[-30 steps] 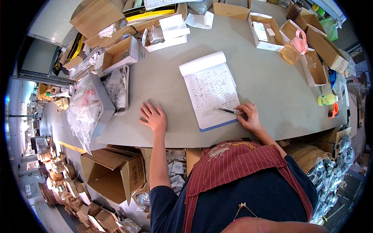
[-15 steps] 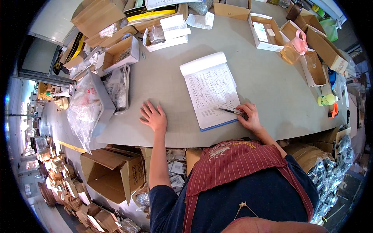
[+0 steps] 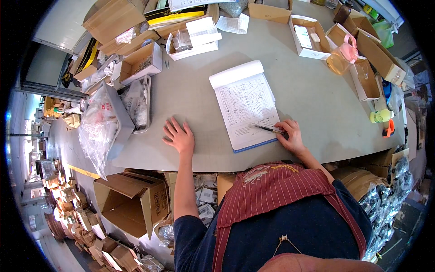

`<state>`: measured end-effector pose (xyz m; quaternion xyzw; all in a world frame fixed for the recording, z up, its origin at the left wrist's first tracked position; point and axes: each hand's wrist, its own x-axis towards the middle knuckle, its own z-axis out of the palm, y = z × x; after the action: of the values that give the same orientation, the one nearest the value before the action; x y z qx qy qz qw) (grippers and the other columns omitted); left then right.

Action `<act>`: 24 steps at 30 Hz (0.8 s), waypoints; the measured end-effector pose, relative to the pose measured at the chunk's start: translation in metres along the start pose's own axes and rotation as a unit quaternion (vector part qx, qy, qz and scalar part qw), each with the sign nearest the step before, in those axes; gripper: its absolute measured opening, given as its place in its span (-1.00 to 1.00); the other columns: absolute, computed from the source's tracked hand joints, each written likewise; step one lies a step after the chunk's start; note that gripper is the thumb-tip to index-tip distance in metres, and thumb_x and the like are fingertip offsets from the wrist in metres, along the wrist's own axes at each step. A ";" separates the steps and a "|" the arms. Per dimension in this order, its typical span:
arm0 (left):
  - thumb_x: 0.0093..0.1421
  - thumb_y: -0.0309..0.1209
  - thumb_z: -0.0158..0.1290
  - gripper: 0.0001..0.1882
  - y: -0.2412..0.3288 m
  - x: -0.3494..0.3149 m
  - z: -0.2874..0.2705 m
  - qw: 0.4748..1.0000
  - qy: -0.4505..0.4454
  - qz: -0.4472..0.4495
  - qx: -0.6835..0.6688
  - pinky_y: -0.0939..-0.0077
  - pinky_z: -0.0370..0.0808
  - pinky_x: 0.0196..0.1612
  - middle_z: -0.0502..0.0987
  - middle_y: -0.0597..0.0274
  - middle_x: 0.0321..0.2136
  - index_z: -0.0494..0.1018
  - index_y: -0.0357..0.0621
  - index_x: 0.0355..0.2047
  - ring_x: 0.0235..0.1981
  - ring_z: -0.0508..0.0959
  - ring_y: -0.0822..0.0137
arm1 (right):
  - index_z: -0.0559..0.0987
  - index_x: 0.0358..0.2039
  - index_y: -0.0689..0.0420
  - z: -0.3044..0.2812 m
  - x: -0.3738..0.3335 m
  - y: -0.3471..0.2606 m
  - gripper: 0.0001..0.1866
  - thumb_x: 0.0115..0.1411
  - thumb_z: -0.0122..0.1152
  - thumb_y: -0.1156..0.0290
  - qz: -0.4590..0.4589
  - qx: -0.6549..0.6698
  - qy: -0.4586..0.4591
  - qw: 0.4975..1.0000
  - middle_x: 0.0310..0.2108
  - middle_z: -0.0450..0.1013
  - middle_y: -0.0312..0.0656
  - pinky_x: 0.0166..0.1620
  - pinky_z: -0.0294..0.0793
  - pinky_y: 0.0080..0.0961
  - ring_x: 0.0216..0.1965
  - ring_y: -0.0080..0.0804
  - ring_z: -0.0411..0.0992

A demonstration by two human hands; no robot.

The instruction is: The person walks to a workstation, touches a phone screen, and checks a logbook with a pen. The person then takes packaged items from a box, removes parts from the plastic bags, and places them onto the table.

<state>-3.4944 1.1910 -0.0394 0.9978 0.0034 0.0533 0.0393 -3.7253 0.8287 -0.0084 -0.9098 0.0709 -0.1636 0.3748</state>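
Observation:
My left hand [image 3: 181, 138] lies flat on the grey table [image 3: 190, 95] with its fingers spread, holding nothing. A dark pen [image 3: 269, 129] is gripped in my right hand [image 3: 291, 136], its tip over the lower part of a written sheet. That sheet belongs to a paper pad [image 3: 247, 102] on a blue clipboard [image 3: 256, 146], tilted a little on the table. The pad's upper pages are folded back over its top edge. My right hand rests at the lower right corner of the clipboard.
Grey trays [image 3: 121, 115] with clear plastic bags stand left. Small parts fill an open box [image 3: 142, 63] behind them. At the right are a white box [image 3: 310, 38], a pink-lidded jug [image 3: 343, 59], a yellow-green bottle [image 3: 381, 116] and an orange tape roll [image 3: 389, 128].

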 end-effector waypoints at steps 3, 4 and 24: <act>0.39 0.04 -0.31 -0.32 0.000 0.000 -0.002 1.000 -0.002 0.000 0.001 -0.37 -0.28 0.33 -0.08 0.09 0.43 -0.05 0.05 0.42 0.44 -0.15 -0.03 | 0.58 -0.23 0.09 0.001 0.001 0.000 -0.70 -0.06 0.29 0.44 -0.005 0.003 0.009 1.000 -0.38 0.45 -0.22 -0.10 0.30 -0.32 -0.29 -0.26 0.42; 0.39 0.04 -0.31 -0.32 -0.001 0.000 -0.002 1.000 -0.002 0.001 0.001 -0.37 -0.28 0.33 -0.08 0.09 0.43 -0.05 0.05 0.42 0.44 -0.15 -0.03 | 0.58 -0.23 0.09 0.002 0.001 -0.001 -0.70 -0.06 0.29 0.44 -0.008 0.005 0.015 1.000 -0.39 0.45 -0.22 -0.11 0.30 -0.32 -0.29 -0.25 0.42; 0.40 0.03 -0.31 -0.34 -0.001 0.001 0.002 1.000 0.004 -0.001 0.019 -0.36 -0.22 0.32 -0.06 0.11 0.43 -0.02 0.06 0.42 0.44 -0.12 0.00 | 0.59 -0.25 0.11 0.001 0.002 -0.006 -0.78 0.04 0.26 0.48 0.008 -0.001 0.012 1.000 -0.38 0.46 -0.23 -0.10 0.31 -0.33 -0.29 -0.28 0.43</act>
<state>-3.4934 1.1920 -0.0410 0.9981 0.0051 0.0577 0.0200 -3.7228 0.8327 -0.0040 -0.9075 0.0834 -0.1716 0.3743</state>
